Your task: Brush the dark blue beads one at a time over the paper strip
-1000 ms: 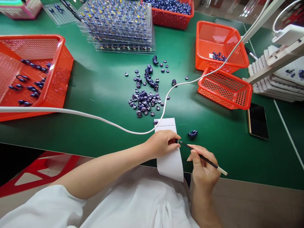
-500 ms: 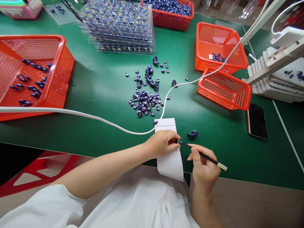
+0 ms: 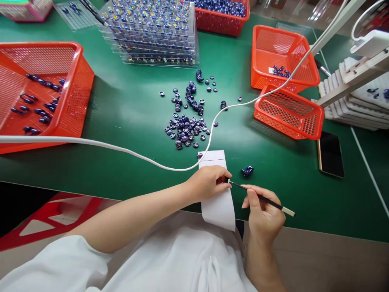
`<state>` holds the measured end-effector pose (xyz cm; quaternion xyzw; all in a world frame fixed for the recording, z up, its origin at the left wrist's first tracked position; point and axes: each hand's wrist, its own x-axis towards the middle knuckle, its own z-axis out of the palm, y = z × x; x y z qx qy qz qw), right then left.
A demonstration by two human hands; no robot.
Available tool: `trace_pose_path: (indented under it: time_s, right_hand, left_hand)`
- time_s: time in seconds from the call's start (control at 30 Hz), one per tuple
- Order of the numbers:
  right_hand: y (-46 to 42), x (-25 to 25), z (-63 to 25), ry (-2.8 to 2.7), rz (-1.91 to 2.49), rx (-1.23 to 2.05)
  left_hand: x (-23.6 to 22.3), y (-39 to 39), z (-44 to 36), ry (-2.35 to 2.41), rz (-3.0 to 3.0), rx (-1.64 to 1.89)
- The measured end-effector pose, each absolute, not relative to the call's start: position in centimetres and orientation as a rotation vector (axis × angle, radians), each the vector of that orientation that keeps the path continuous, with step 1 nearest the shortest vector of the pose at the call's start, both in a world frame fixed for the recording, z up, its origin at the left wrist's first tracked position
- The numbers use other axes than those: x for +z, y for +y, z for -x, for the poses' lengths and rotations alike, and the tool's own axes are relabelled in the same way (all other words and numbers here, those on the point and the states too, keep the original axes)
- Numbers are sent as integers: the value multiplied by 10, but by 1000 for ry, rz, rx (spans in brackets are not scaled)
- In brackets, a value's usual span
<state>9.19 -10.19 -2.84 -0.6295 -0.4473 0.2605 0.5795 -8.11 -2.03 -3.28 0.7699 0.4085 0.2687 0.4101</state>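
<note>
Over a strip of white paper (image 3: pixel 217 211), my left hand (image 3: pixel 209 182) pinches a small dark piece (image 3: pixel 227 180) between thumb and fingers; a pale spot shows on it, and its kind is too small to make out. My right hand (image 3: pixel 263 209) is closed around a thin black brush-like tool (image 3: pixel 269 201) with a pale end, its fine tip at the dark piece. Just above my right hand lies a curved cluster of dark shiny pieces (image 3: pixel 247 171). Beyond the paper is a loose pile of similar dark, bead-like pieces (image 3: pixel 185 129).
A white cable (image 3: pixel 146 159) crosses the green table (image 3: pixel 130 101) in front of my hands. Orange baskets stand at left (image 3: pixel 86 87) and right (image 3: pixel 285 32). Stacked clear trays (image 3: pixel 161 61) are at the back. A phone (image 3: pixel 330 155) lies at right.
My right hand has shifted slightly to the right, and the tool lies a little flatter, its tip still at the dark piece. My left hand keeps its pinch in place.
</note>
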Motion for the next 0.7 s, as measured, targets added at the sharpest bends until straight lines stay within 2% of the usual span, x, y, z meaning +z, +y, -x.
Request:
trace_pose_path:
  time_s: [0.7]
  right_hand:
    - [-103,-30,-92,-1126,1509,582]
  left_hand:
    - [-34,-20,82,1020,-1964,690]
